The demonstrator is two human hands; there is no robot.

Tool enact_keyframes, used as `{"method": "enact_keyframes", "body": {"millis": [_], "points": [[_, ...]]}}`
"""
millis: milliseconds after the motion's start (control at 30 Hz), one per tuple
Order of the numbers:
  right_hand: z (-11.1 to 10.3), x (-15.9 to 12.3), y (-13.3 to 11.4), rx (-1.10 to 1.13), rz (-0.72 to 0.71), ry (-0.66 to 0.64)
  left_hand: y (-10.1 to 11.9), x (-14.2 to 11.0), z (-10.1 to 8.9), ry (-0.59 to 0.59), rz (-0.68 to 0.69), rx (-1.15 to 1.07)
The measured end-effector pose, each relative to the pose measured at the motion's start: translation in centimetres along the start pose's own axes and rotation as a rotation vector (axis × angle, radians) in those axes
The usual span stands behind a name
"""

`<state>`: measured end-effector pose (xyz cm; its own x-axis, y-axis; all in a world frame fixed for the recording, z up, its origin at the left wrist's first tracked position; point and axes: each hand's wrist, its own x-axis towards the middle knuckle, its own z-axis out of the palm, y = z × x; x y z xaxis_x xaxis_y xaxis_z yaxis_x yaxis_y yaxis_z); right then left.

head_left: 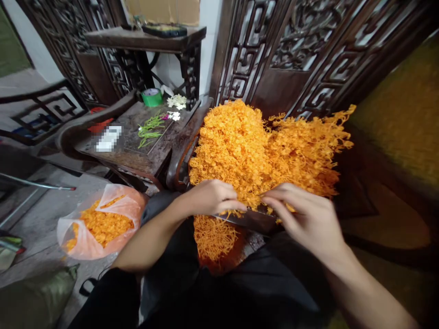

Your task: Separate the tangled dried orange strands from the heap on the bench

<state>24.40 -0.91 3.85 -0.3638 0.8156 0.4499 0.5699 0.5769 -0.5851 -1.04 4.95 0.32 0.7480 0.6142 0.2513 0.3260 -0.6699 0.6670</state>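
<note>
Right hand [310, 221] in narrow pinch at near edge of tangled orange strands [236, 151] heaped on dark wooden surface [259, 221]; left hand [213, 197] loosely curled there, contents indeterminable; pixelated white item [109, 139], far left, unreadable.

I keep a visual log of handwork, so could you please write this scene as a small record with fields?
left hand: left hand at the pile's near edge; grip unclear
right hand: right hand at the pile's front, fingertips close together; anything held is too small to tell
main material: large pile of orange, stringy pieces
between legs: more orange strands
floor, left: open translucent bag containing orange pieces
wooden seat: green tape roll, green stems, white flowers
background: carved dark panels
</note>
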Motion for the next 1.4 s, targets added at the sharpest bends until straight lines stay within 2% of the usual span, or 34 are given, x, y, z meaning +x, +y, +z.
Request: {"method": "enact_keyframes", "body": {"millis": [67,100,167,233,267,400,433,500,567,667,767,867,1000,1167,1300,1367,1400], "points": [[0.1,-2.2,0.3,0.0,0.077,0.103,-0.3,0.1,-0.9,0.109,-0.042,-0.076],[0.5,-3.0,0.5,0.014,0.093,0.065,-0.4,0.2,-1.4,0.183,-0.076,-0.118],[1.5,-4.2,1.1,0.046,0.069,-0.114,-0.5,0.1,-2.1,0.305,-0.129,-0.189],[2.5,-4.6,1.6,0.032,0.027,-0.22,-0.2,0.0,-2.5,0.34,-0.125,-0.226],[2.6,-4.5,1.7,0.013,0.022,-0.2,0.0,-0.1,-2.5,0.331,-0.103,-0.238],[1.0,-1.4,0.8,0.015,0.062,0.117,1.2,-0.2,-2.3,0.265,-0.003,-0.252],[0.6,-0.2,0.4,0.035,0.071,0.126,1.4,-0.2,-2.2,0.248,0.018,-0.248],[0.4,2.2,-0.3,0.087,0.088,0.001,1.8,-0.2,-2.1,0.219,0.053,-0.228],[1.4,4.1,-0.5,0.149,0.095,-0.1,1.9,-0.1,-1.9,0.226,0.056,-0.187],[3.5,5.5,-0.2,0.289,0.122,-0.049,1.9,-0.1,-1.4,0.293,0.003,-0.122],[4.1,5.9,0.3,0.462,0.147,-0.043,1.7,-0.2,-0.9,0.352,-0.044,-0.152],[3.0,6.1,0.9,0.561,0.156,-0.102,1.7,-0.5,-0.7,0.422,-0.08,-0.307],[1.5,6.7,1.9,0.453,0.161,-0.03,1.9,-0.9,-0.7,0.434,-0.095,-0.402],[2.0,8.0,3.2,0.4,0.161,0.012,2.0,-0.3,-0.3,0.491,-0.104,-0.353],[1.0,9.1,3.7,0.349,0.162,-0.007,1.7,0.1,-0.3,0.523,-0.111,-0.555],[-0.7,9.5,4.5,0.273,0.203,0.125,1.6,-0.2,-0.8,0.558,-0.097,-0.709],[-1.7,9.7,5.2,0.235,0.245,0.26,1.6,-0.4,-1.2,0.587,-0.099,-0.772]]}}
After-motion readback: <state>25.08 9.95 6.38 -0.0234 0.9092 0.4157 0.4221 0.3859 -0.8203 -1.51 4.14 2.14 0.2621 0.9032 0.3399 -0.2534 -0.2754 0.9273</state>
